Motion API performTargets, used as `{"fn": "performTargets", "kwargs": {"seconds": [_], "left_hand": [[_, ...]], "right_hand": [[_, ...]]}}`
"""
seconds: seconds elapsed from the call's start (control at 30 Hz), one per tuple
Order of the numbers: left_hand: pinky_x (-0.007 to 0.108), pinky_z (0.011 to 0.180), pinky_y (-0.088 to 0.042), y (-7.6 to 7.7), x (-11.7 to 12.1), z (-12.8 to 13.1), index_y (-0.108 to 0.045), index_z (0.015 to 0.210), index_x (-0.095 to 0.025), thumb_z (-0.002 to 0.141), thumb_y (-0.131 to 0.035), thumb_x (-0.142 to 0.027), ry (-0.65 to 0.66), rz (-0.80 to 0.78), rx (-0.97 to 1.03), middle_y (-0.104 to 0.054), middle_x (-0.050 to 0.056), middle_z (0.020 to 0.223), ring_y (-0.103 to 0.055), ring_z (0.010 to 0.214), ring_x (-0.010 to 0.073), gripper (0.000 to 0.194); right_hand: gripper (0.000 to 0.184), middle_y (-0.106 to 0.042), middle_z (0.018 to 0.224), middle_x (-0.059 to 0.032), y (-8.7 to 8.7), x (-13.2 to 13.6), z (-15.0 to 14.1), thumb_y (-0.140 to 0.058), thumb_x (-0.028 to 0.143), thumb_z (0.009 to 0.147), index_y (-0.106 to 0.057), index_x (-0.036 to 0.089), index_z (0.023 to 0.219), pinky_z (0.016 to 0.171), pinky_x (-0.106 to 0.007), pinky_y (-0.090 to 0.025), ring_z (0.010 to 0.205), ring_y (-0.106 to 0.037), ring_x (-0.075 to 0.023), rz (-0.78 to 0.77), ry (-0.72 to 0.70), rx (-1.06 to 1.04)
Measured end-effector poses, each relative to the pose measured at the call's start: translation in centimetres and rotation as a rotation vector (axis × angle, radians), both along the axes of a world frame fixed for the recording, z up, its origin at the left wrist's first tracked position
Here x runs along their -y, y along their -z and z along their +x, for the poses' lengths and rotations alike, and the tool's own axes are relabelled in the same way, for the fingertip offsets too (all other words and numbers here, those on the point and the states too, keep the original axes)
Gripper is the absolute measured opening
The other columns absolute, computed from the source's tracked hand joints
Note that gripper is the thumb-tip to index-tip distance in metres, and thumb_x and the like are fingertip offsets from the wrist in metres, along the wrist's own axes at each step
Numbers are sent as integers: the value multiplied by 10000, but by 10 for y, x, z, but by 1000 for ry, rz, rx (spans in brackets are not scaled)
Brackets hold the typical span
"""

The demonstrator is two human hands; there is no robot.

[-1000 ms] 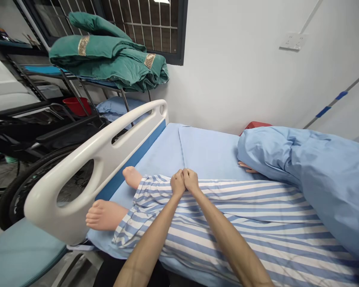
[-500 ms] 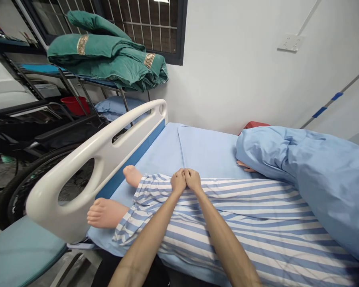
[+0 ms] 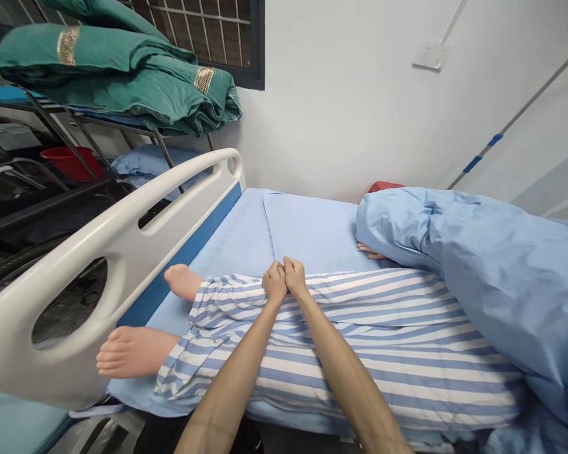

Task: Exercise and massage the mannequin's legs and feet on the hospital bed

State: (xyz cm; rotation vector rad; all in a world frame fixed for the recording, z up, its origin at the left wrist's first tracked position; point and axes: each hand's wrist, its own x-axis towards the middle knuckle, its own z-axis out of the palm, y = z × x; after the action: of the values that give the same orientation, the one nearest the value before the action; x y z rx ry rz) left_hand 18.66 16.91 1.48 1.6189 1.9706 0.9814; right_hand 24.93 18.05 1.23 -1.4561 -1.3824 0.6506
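My left hand [image 3: 275,281] and my right hand [image 3: 294,275] are side by side and touching, both closed. They rest at the far edge of the blue-and-white striped trousers [image 3: 383,334], over the far leg of a figure lying on the bed. Curled away from me, the fingertips are hidden, so whatever they grip does not show. Two bare feet [image 3: 135,352] stick out of the trouser legs on the left. Beyond my hands lies the light blue bed sheet [image 3: 312,227], with a straight edge or fold running toward them.
A cream bed end board [image 3: 180,189] stands on the left. A blue quilt [image 3: 492,265] covers the figure on the right, with a hand [image 3: 372,251] showing under its edge. Green folded bedding [image 3: 123,82] lies on a rack behind, near a red bucket [image 3: 73,164].
The view has moved closer and turned slightly to the right. My hands stay closed together at the same place on the far trouser leg.
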Motion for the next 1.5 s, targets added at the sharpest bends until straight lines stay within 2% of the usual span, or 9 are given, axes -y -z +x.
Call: {"fn": "performTargets", "kwargs": {"seconds": [0.17,0.23,0.47,0.7,0.83,0.97,1.07,1.27,1.5], "left_hand": [[247,610,-284,0,3,-2,-527,719,-202,868,-404,-231,63,71,-47,-617,8,681,-507,636,125,196],[252,609,-281,1,4,-1,-530,718,-203,865,-402,-234,59,82,-55,-627,15,700,-512,645,131,197],[259,624,-284,4,0,2,-546,671,-212,822,-381,-183,35,55,-7,-646,13,714,-536,683,142,226],[253,642,-334,-3,-6,4,-525,622,-214,774,-366,-185,-7,70,114,-626,20,669,-540,680,151,222],[229,660,-374,-17,-15,21,-493,599,-212,746,-346,-167,-52,166,315,-608,9,646,-545,660,131,212],[235,643,-359,-14,-10,41,-482,598,-212,778,-353,-178,-11,100,230,-595,8,632,-542,655,134,224],[247,629,-331,-8,-2,45,-505,645,-213,817,-354,-191,-16,36,91,-608,17,664,-544,676,144,230],[249,623,-324,-13,-1,44,-533,666,-211,846,-352,-211,106,27,11,-627,23,681,-553,683,149,256],[258,629,-312,-19,6,70,-577,721,-222,834,-366,-189,153,76,-99,-659,30,743,-575,733,164,242]], "right_hand": [[324,-620,679,-57,-24,10,8,-328,340,915,-568,179,769,600,-264,-346,636,-554,-170,-100,-78,690],[322,-654,746,-81,-28,12,14,-329,350,925,-589,178,844,612,-268,-345,681,-583,-184,-121,-130,816],[427,-658,722,-40,-5,9,25,-262,345,949,-579,202,700,588,-249,-285,656,-550,-147,-86,-17,535],[411,-494,538,17,0,5,28,-306,379,907,-453,206,565,546,-239,-265,542,-423,-127,12,-13,209],[403,-405,495,43,2,-2,34,-328,425,874,-385,209,537,526,-229,-289,517,-387,-114,54,-30,-107],[379,-364,487,55,3,-7,38,-363,441,840,-348,216,535,513,-226,-318,496,-354,-104,47,0,-328],[379,-371,482,47,-2,-6,42,-326,420,855,-331,222,532,510,-223,-326,501,-370,-109,12,29,-254],[349,-532,582,6,-18,8,70,-355,383,881,-486,210,609,593,-231,-315,589,-462,-132,36,-44,362],[412,-448,510,32,-14,10,99,-279,395,889,-399,208,542,541,-224,-315,536,-425,-117,10,28,114]]}}
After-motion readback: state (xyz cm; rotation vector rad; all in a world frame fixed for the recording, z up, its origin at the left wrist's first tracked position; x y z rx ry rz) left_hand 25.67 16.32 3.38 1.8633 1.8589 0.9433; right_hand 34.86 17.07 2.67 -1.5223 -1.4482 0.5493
